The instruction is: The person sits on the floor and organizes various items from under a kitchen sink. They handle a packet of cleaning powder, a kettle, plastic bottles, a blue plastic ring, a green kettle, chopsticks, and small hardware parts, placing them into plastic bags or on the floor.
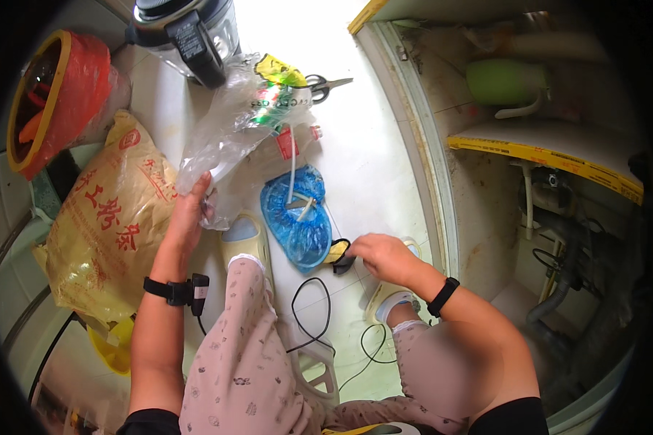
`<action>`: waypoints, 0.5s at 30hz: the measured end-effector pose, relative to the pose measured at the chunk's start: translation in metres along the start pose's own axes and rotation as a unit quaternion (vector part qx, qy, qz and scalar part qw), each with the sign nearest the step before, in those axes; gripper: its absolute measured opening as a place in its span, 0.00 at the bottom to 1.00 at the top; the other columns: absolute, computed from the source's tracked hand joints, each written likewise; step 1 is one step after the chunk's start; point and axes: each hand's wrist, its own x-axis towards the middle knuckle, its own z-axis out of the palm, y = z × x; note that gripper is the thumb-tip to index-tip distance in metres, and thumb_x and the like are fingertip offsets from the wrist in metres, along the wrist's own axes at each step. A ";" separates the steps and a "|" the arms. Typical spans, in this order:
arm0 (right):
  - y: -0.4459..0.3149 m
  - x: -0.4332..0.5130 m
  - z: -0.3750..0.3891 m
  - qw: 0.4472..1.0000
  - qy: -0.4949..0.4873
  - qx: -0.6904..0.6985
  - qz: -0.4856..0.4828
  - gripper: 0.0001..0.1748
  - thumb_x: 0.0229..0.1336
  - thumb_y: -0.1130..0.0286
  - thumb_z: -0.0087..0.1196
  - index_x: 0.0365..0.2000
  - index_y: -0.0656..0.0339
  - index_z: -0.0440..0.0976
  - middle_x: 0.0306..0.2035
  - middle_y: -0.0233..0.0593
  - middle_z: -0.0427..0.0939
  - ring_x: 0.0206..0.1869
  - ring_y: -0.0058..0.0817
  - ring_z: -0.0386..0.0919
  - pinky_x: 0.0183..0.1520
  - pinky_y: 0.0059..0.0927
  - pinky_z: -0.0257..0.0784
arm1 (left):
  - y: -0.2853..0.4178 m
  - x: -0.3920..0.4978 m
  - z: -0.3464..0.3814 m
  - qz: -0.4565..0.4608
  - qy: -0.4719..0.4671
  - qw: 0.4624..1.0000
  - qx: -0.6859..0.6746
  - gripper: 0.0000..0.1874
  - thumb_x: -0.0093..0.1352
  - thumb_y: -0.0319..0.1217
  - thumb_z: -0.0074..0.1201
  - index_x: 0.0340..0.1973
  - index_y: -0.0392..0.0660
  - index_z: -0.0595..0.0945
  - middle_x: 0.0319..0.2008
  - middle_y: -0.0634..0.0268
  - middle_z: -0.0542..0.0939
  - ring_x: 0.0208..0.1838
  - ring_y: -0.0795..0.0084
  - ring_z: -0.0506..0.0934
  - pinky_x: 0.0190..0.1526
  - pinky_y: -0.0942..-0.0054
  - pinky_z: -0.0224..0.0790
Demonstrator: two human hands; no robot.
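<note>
My left hand (193, 209) grips the bunched end of a clear plastic bag (212, 147), which stretches away over the floor with a shiny green-and-red wrapper (272, 103) showing in it. My right hand (383, 256) has its fingertips pinched at a small yellow-and-black item (339, 254), too small to name. Just left of that item lies a blue elasticated plastic cover (298, 228), with pale strips resting on it. Scissors with black handles (326, 87) lie beyond the bag, beside a yellow printed packet (280, 70). Near them is a clear plastic bottle (299, 140) with a red label.
A brown printed sack (114, 228) and a red-wrapped bucket (60, 103) stand at left. A clear appliance (196, 41) is at the back. To the right, an open cabinet has a yellow-edged shelf (544, 163), a green jug (506, 84) and pipes (555, 288). A black cable (326, 321) loops between my feet.
</note>
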 end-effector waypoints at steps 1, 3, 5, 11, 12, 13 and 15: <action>0.003 0.003 0.006 0.998 0.043 0.027 0.025 0.14 0.53 0.75 0.55 0.43 0.56 0.76 0.42 0.41 0.77 0.47 0.41 0.77 0.49 0.37 0.75 | -0.004 0.002 -0.003 0.007 0.001 1.000 -0.002 0.18 0.69 0.43 0.59 0.48 0.48 0.76 0.30 0.74 0.75 0.25 0.83 0.71 0.22 0.81 0.59; 0.010 0.016 0.016 0.986 0.116 0.070 0.097 0.13 0.56 0.71 0.55 0.44 0.57 0.76 0.41 0.41 0.78 0.48 0.42 0.76 0.48 0.38 0.74 | -0.010 0.006 -0.006 0.016 0.009 1.000 -0.001 0.21 0.70 0.44 0.58 0.51 0.46 0.75 0.35 0.71 0.75 0.29 0.81 0.72 0.26 0.80 0.62; 0.018 0.039 0.025 0.968 0.157 0.132 0.145 0.15 0.60 0.67 0.56 0.46 0.62 0.74 0.40 0.44 0.79 0.46 0.41 0.78 0.49 0.37 0.74 | -0.014 0.010 -0.005 0.032 0.009 0.999 0.001 0.24 0.70 0.45 0.57 0.56 0.44 0.73 0.40 0.68 0.76 0.35 0.78 0.73 0.31 0.77 0.66; 0.034 0.118 0.057 0.904 0.106 0.285 0.301 0.17 0.59 0.67 0.60 0.44 0.66 0.73 0.35 0.39 0.79 0.40 0.28 0.78 0.44 0.27 0.74 | -0.018 0.009 -0.004 0.036 -0.024 0.997 0.059 0.31 0.72 0.49 0.53 0.62 0.42 0.69 0.53 0.62 0.74 0.49 0.71 0.74 0.46 0.68 0.69; 0.035 0.124 0.059 0.904 0.092 0.290 0.301 0.16 0.59 0.68 0.61 0.44 0.66 0.73 0.35 0.36 0.78 0.39 0.25 0.77 0.42 0.26 0.73 | -0.017 0.007 -0.005 0.033 -0.024 0.997 0.065 0.31 0.72 0.48 0.53 0.62 0.41 0.69 0.53 0.62 0.74 0.51 0.70 0.73 0.49 0.69 0.68; 0.035 0.126 0.060 0.904 0.072 0.292 0.304 0.14 0.59 0.68 0.61 0.43 0.65 0.73 0.34 0.33 0.78 0.37 0.23 0.76 0.40 0.24 0.73 | -0.016 0.006 -0.007 0.028 -0.024 0.997 0.070 0.31 0.72 0.48 0.52 0.62 0.40 0.69 0.54 0.62 0.74 0.53 0.70 0.72 0.51 0.69 0.67; 0.033 0.120 0.056 0.835 0.054 0.476 0.270 0.11 0.62 0.71 0.58 0.44 0.60 0.72 0.35 0.28 0.76 0.37 0.17 0.74 0.38 0.22 0.71 | -0.012 0.003 -0.010 0.054 -0.028 0.989 0.134 0.31 0.72 0.47 0.52 0.63 0.37 0.69 0.55 0.61 0.74 0.56 0.68 0.72 0.55 0.70 0.65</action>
